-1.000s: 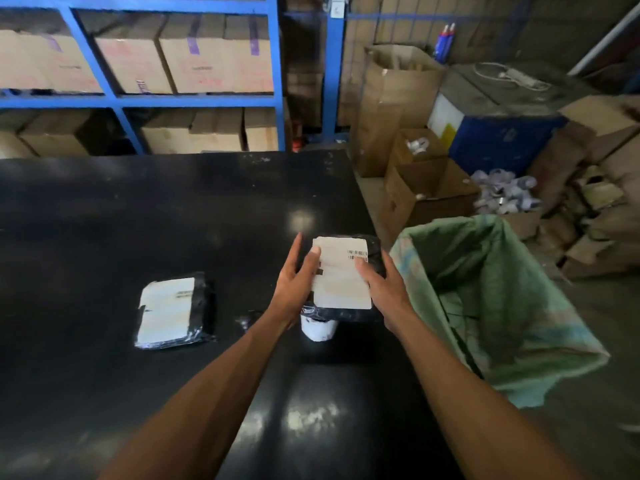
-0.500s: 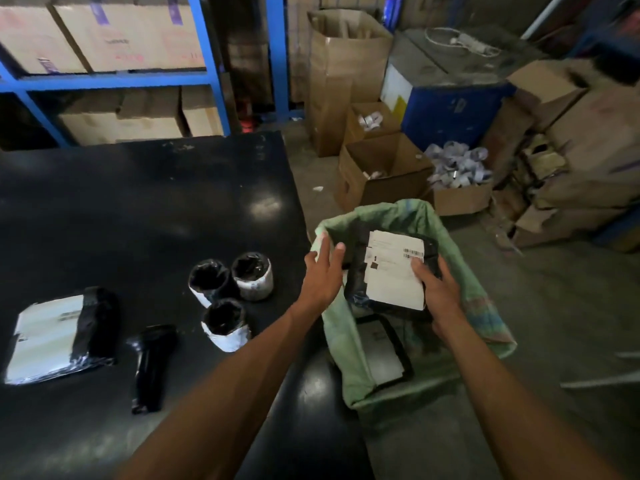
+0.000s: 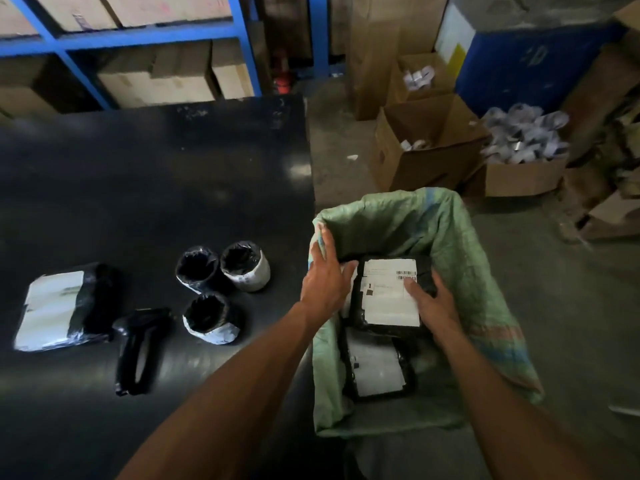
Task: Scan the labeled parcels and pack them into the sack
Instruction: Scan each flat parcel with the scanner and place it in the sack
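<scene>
A black parcel (image 3: 384,296) with a white barcode label sits low inside the mouth of the green woven sack (image 3: 453,237). My right hand (image 3: 433,301) grips its right edge, thumb on the label. With fingers spread, my left hand (image 3: 325,277) lies against the sack's left rim, its thumb close to the parcel's upper left corner. A second labeled parcel (image 3: 375,370) lies deeper in the sack beneath it. On the black table (image 3: 156,188), a further labeled parcel (image 3: 59,306) rests at the left, beside a black handheld scanner (image 3: 138,344).
Three small round black-wrapped packages (image 3: 221,285) stand on the table between the scanner and the sack. Open cardboard boxes (image 3: 426,150) and a blue bin (image 3: 526,64) crowd the floor behind the sack. Blue shelving (image 3: 138,39) with cartons lines the back.
The parcel moved from above the table, rightward and down into the sack. My left hand let go of it and went to the sack's rim; my right hand still holds it.
</scene>
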